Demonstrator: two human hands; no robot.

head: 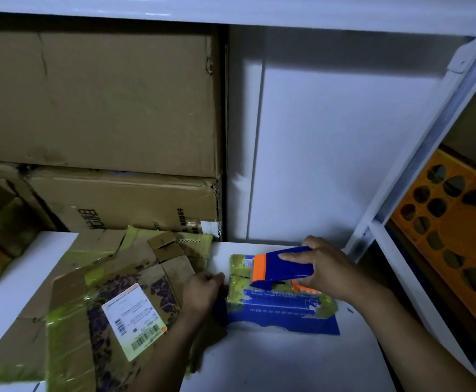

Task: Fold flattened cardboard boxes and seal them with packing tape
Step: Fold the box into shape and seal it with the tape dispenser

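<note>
Cardboard box: curled left hand holds its edge, right hand grips tape dispenser atop it.

On a white counter, a right hand gripped a blue and orange tape dispenser resting on top of a small blue box patched with yellowish tape. The left hand held the box's left edge with curled fingers. Flattened cardboard bearing a shipping label lay just left. Large brown boxes stood stacked behind.
</note>
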